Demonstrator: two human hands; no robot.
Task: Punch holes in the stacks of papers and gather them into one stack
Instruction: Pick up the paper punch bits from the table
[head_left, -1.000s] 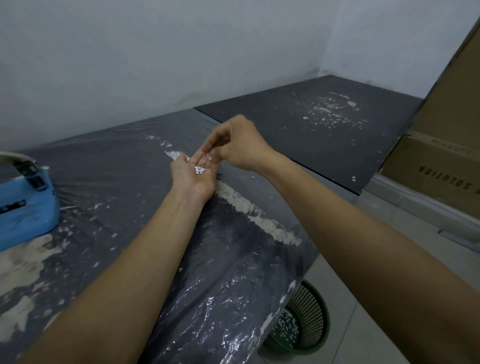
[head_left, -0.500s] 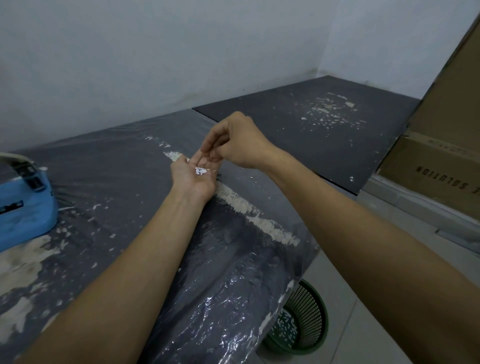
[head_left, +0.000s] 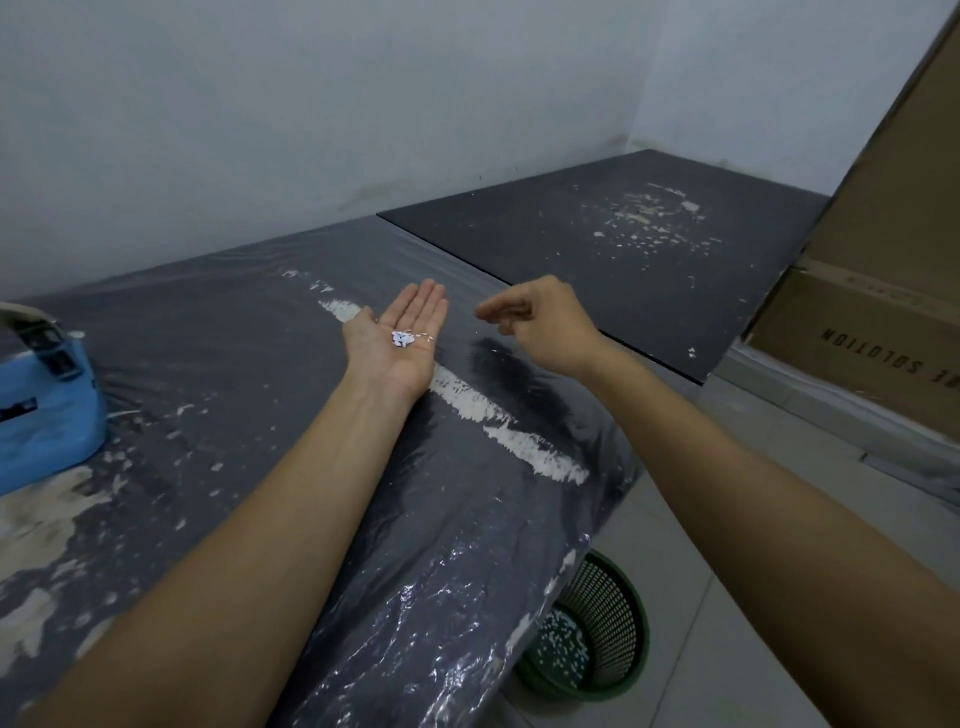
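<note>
**Paper dots in the palm, no stacks in view**

Nearest, a green basket (head_left: 597, 639) with white dots inside stands on the floor beside the tabletop (head_left: 249, 395). Farther, the left hand (head_left: 400, 343) lies flat and palm up, carrying small paper dots (head_left: 402, 339). The right hand (head_left: 540, 325) hovers just beside it, fingers loosely curled; whether they pinch anything I cannot tell. The dots are probably very light and scatter easily, so cupping the palm seems safer. A blue hole punch (head_left: 41, 405) sits at the left. The paper stacks are not visible.

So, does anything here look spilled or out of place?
Yes. Small white paper bits lie in the open left hand, not in the green basket on the floor. The table's plastic cover is wrinkled, with white patches.
</note>
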